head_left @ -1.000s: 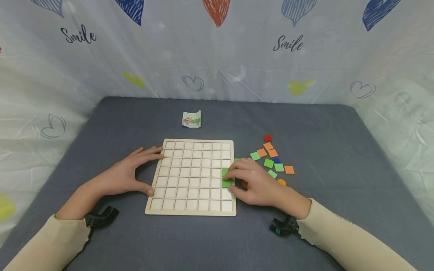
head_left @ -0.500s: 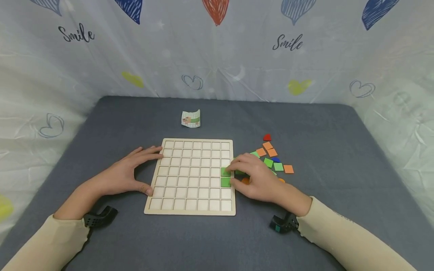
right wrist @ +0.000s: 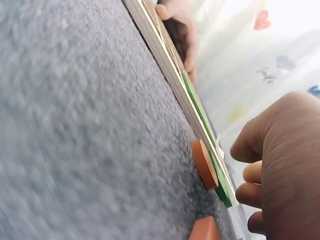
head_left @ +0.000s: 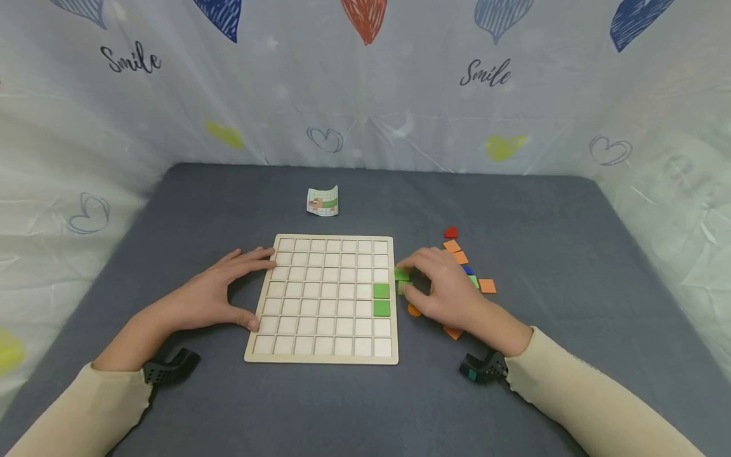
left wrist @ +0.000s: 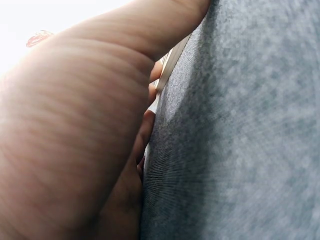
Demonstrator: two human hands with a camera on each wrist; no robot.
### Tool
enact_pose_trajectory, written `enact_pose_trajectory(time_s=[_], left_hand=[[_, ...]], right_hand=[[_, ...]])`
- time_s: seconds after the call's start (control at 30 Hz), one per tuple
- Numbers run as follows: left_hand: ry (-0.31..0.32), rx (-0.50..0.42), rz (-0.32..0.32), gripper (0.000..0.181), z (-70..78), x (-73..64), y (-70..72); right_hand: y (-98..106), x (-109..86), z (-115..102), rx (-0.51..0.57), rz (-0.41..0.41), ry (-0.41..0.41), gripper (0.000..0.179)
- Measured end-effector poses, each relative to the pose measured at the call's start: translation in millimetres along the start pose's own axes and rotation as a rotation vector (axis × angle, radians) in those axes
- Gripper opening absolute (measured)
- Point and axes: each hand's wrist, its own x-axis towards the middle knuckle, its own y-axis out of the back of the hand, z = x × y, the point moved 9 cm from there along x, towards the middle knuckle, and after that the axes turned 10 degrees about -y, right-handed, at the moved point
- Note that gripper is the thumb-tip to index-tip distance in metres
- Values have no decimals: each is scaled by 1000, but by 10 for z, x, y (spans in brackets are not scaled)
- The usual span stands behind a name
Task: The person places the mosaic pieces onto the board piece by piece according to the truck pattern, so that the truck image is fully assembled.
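A wooden grid board [head_left: 321, 359] lies flat on the grey tabletop. Two green square tiles [head_left: 381, 299] sit one below the other in its rightmost column. Along its left edge my left hand [head_left: 219, 289] rests with spread fingers and thumb touching the frame. My right hand [head_left: 448, 285] hovers just right of the board, fingers loosely bent, thumb apart from the index finger. Loose green tiles [head_left: 402, 275] lie under its fingertips. In the right wrist view a round orange piece [right wrist: 204, 165] lies beside the board, below the fingers, and nothing shows between them.
Orange tiles [head_left: 452, 246], a red piece [head_left: 451, 232] and a partly covered blue piece [head_left: 467, 270] lie around the right hand. Another orange tile [head_left: 454, 332] shows below that wrist. A small pattern card [head_left: 322, 202] lies behind the board. A printed curtain [head_left: 365, 95] surrounds the table.
My right hand has drawn back from the two green tiles on the board and moved right, over the loose tiles. The left hand stays at the board's edge.
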Motion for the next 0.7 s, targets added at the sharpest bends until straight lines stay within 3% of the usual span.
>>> enact_pose_trajectory(time_s=[0.53,0.7], left_hand=[[13,3,-11,111,-13,-18,-13],[1,-5,-11,110,-13,-6,-2]], right_hand=[[91,50,145,-52,72,17,22],[78,86,220,-88,21,-39,30]])
